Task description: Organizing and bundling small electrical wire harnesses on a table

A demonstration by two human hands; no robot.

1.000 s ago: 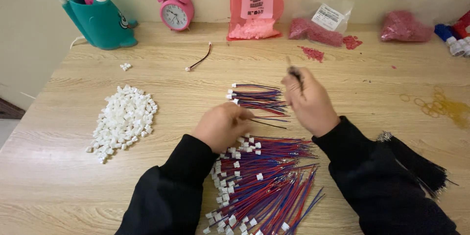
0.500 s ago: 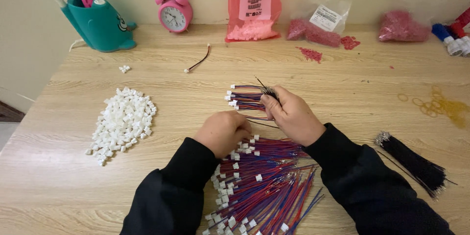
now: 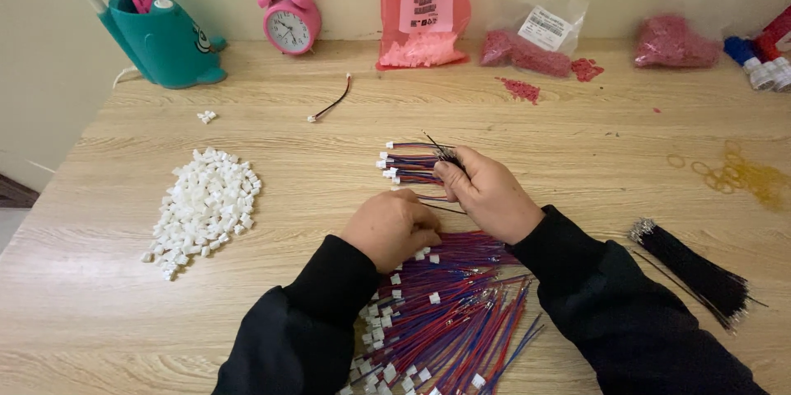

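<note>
Pale wood-grain surface (image 3: 577, 148) before me, heap of white connectors (image 3: 204, 207), red-and-blue wire pile (image 3: 445, 313), small wire bundle (image 3: 409, 166), black wire bundle (image 3: 696, 271), teal holder (image 3: 165, 45), pink alarm clock (image 3: 290, 24), pink bags (image 3: 424, 8)

The one camera sits on my head, looking steeply down and forward over the wooden table (image 3: 577, 140), close above my hands, the wall at the far edge.

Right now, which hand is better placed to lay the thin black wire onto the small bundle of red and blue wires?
Right. The right hand already pinches the thin black wire over the small bundle; the left hand rests closed, nearer the person.
</note>
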